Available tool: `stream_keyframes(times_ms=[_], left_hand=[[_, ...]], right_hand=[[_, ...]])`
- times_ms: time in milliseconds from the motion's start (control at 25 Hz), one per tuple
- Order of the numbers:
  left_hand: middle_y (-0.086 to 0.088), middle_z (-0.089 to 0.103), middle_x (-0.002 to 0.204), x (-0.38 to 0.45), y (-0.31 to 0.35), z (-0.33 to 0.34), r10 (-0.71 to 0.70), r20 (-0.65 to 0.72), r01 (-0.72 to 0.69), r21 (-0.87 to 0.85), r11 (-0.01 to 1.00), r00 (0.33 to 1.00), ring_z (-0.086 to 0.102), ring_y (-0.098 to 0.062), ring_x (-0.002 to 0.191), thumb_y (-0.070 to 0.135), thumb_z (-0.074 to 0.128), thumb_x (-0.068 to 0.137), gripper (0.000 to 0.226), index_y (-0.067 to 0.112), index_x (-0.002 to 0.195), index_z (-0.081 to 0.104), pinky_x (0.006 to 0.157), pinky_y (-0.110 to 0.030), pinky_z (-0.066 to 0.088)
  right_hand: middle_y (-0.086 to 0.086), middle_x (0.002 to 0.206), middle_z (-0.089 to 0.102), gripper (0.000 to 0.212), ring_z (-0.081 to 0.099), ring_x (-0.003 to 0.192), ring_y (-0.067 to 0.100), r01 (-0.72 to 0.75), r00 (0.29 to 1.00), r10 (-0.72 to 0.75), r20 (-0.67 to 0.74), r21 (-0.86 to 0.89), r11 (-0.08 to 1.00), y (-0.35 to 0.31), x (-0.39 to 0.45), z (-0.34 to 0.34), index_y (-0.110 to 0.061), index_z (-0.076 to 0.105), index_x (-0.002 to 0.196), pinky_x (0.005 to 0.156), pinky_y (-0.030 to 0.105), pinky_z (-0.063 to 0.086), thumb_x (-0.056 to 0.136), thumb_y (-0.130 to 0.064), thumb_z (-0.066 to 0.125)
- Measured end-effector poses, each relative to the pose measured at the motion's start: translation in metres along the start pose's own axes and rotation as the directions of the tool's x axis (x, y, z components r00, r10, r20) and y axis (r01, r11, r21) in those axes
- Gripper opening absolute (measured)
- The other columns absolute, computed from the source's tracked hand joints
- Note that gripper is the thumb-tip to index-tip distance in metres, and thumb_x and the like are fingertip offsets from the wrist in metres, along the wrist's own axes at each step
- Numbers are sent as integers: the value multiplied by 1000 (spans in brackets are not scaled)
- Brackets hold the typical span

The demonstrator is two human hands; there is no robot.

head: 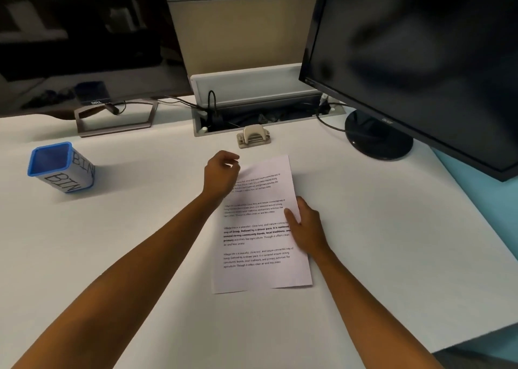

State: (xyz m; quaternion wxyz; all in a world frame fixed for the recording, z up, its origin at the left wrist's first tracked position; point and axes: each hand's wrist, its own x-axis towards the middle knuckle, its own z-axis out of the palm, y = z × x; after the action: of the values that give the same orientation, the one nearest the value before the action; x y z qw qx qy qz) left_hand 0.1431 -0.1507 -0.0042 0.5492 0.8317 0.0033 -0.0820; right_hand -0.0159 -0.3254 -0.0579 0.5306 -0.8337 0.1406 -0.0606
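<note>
Sheet work on the white counter [392, 228]. A printed sheet [258, 239] lies flat in front of the person with four blocks of text facing up. Its long axis runs away from the body, and the far short edge points roughly at a beige hole punch [253, 136], which stands just beyond it and apart from it.

Left hand [221, 174]: over the far left corner of the sheet, fingers curled in and bunched at the corner. That corner is hidden under the hand and the fingertips are blurred. It cannot be told whether they pinch the paper, pick at something on it, or only hover.

Right hand [307, 224]: at the middle of the sheet's right long edge. The thumb [291, 216] lies on top of the paper and the fingers sit off the edge, which looks like a pinch that steadies the sheet.

Key relation: the punch lies straight ahead of the sheet's far edge and is closer to the left hand than to the right. Judged from this, the sheet would need only a short slide forward along its own axis, with the right hand guiding the edge.

Also present: a blue-rimmed cup marked BIN [60, 167] well off to the left, and a dark monitor [420, 60] at the right.
</note>
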Motion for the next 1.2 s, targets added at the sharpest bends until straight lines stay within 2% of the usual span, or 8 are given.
stream_keyframes(times_ms=[160, 320, 480, 560, 640, 920, 1040, 1200], left_hand=[[-8, 64, 116, 47, 17, 29, 54, 50, -60, 141, 988, 997, 62, -23, 103, 8, 65, 89, 26, 11, 115, 63, 79, -24, 48], [-10, 47, 135, 87, 27, 48, 199, -2, -185, 353, 917, 980, 51, -27, 120, 17, 69, 88, 49, 12, 133, 50, 98, -37, 50], [-11, 37, 151, 118, 25, 57, 168, 166, -235, 617, 751, 972, 33, -30, 139, 26, 61, 93, 69, 9, 151, 30, 110, -46, 36], [-12, 41, 148, 124, 21, 59, 203, 217, -297, 723, 623, 955, 31, -32, 138, 26, 58, 94, 60, 8, 147, 37, 110, -47, 31], [-12, 47, 140, 124, 20, 61, 233, 233, -327, 751, 574, 944, 35, -32, 133, 25, 62, 92, 52, 9, 139, 46, 106, -45, 33], [-16, 58, 114, 106, 20, 43, 129, 198, -222, 583, 782, 972, 58, -34, 101, 24, 78, 81, 47, 6, 112, 49, 86, -47, 52], [-11, 56, 105, 87, 12, 23, 124, 91, -152, 481, 863, 988, 55, -25, 91, 33, 77, 83, 45, 8, 106, 49, 75, -39, 52], [-12, 59, 103, 58, 0, -10, 76, -113, -38, 307, 951, 991, 57, -24, 88, 29, 74, 86, 33, 11, 97, 48, 71, -39, 55]], right_hand=[[-1, 125, 66, 34, 65, 109, 11, 13, 1000, -13, 4, -3, 1000, 4, 1, 2, -10, 54, 131, 84, 4, 48, 100, -24, 51], [-4, 128, 65, 36, 64, 111, 7, 7, 1000, -7, 15, -5, 1000, 9, 3, 1, -13, 54, 132, 89, 11, 51, 101, -29, 49], [-6, 125, 66, 34, 64, 108, 3, 12, 999, -12, 33, 1, 1000, 10, 3, 0, -12, 55, 131, 88, 10, 51, 101, -27, 49], [-9, 123, 65, 34, 65, 105, 1, 7, 999, -7, 43, 1, 1000, 10, 3, 0, -11, 54, 131, 86, 9, 51, 101, -26, 49], [-13, 122, 62, 33, 63, 101, -4, -1, 999, 1, 51, -8, 1000, 10, 2, 0, -12, 53, 131, 84, 6, 50, 102, -27, 48], [-6, 124, 66, 35, 66, 106, 7, 33, 999, -31, 42, -37, 999, 12, 2, 1, -12, 54, 130, 87, 19, 56, 101, -31, 48], [-3, 127, 65, 41, 66, 110, 11, 48, 998, -46, 37, -62, 997, 13, 1, 2, -12, 51, 134, 91, 27, 57, 101, -35, 47], [-5, 125, 66, 38, 65, 107, 8, 58, 998, -56, 23, -74, 996, 9, 1, 1, -12, 52, 134, 90, 19, 55, 101, -31, 48]])
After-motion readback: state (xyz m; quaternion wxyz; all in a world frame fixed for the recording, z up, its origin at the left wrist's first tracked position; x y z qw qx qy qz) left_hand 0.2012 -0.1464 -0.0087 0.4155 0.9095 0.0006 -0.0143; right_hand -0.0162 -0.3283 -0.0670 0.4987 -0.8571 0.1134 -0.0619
